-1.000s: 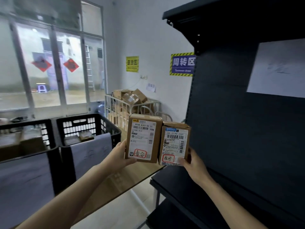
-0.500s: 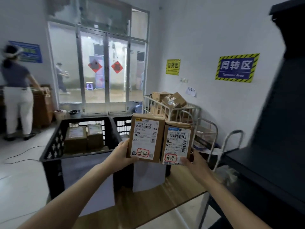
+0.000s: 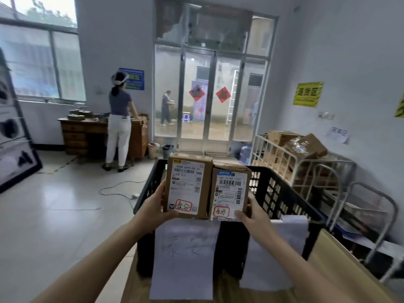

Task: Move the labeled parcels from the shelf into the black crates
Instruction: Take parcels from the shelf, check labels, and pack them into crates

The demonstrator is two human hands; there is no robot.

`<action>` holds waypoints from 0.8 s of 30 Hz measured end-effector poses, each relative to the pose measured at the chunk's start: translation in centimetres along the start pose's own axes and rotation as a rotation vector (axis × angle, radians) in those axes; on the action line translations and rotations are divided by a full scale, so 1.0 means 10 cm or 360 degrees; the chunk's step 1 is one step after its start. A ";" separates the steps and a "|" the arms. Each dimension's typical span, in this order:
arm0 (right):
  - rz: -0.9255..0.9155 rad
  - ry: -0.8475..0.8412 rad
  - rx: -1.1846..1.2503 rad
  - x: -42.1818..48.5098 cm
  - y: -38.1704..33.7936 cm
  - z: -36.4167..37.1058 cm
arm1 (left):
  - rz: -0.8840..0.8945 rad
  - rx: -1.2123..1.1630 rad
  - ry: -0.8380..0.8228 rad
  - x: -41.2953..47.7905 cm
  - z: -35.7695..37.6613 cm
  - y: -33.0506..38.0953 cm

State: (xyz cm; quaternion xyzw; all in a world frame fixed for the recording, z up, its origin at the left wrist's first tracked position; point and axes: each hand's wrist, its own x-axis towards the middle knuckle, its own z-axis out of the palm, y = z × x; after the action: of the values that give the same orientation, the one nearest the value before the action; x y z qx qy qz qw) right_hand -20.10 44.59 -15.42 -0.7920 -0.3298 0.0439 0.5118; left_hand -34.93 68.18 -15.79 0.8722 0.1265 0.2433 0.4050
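Note:
Two labeled cardboard parcels are held side by side in front of me. My left hand (image 3: 156,207) grips the taller left parcel (image 3: 188,185) at its lower left edge. My right hand (image 3: 251,212) grips the shorter right parcel (image 3: 230,194) at its lower right corner. Both labels carry a red-circled handwritten mark. The parcels hover above the near rim of a black crate (image 3: 277,193), which has white paper sheets (image 3: 185,256) hanging on its front. The parcels hide the crate's inside. The shelf is out of view.
The crate stands on a wooden table (image 3: 332,259). A white metal cage cart (image 3: 290,162) with cardboard boxes stands at the right wall. A person (image 3: 119,125) stands at a wooden desk (image 3: 85,134) far left. Glass doors (image 3: 209,101) lie straight ahead.
My view has swung left, away from the black shelf, toward the crates and doors. Both hands kept their hold and carried the two parcels over the crate's near rim.

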 end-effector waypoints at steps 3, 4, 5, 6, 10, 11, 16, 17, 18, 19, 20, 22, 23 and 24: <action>-0.0046 -0.0061 0.0030 0.37 0.01 0.16 | -0.0012 0.0017 0.0068 0.18 -0.13 -0.14; -0.0052 -0.0087 0.0048 0.49 0.02 0.21 | -0.0021 0.0027 0.0088 0.25 -0.16 -0.18; -0.0058 -0.0112 0.0059 0.62 0.03 0.25 | -0.0039 0.0028 0.0105 0.33 -0.18 -0.23; -0.0070 -0.0132 0.0057 0.75 0.05 0.30 | -0.0064 0.0026 0.0121 0.42 -0.20 -0.27; -0.0064 -0.0203 0.0061 1.21 0.18 0.44 | -0.0145 0.0049 0.0155 0.77 -0.23 -0.46; -0.0050 -0.0222 0.0063 1.32 0.22 0.46 | -0.0169 0.0044 0.0163 0.85 -0.22 -0.50; -0.0039 -0.0279 0.0037 1.72 0.38 0.61 | -0.0306 0.0075 0.0135 1.10 -0.16 -0.68; -0.0021 -0.0293 0.0029 1.79 0.41 0.66 | -0.0339 0.0077 0.0120 1.14 -0.16 -0.72; 0.0004 -0.0312 0.0023 1.84 0.44 0.70 | -0.0373 0.0084 0.0104 1.18 -0.15 -0.76; 0.0031 -0.0336 0.0016 1.89 0.47 0.75 | -0.0403 0.0096 0.0086 1.21 -0.15 -0.79; 0.0053 -0.0364 0.0008 1.93 0.50 0.80 | -0.0433 0.0110 0.0066 1.23 -0.15 -0.82; 0.0102 -0.0413 0.0000 1.99 0.56 0.89 | -0.0492 0.0120 0.0026 1.27 -0.13 -0.89; 0.0137 -0.0432 -0.0001 2.01 0.59 0.93 | -0.0524 0.0119 0.0007 1.29 -0.12 -0.92; 0.0176 -0.0451 -0.0008 2.03 0.62 0.98 | -0.0557 0.0122 -0.0013 1.30 -0.12 -0.96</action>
State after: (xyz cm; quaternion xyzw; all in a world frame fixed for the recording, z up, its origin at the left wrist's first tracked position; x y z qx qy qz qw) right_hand -5.32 62.17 -19.82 -0.7962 -0.3547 0.1825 0.4550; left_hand -24.69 80.52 -18.33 0.8527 0.2838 0.1606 0.4082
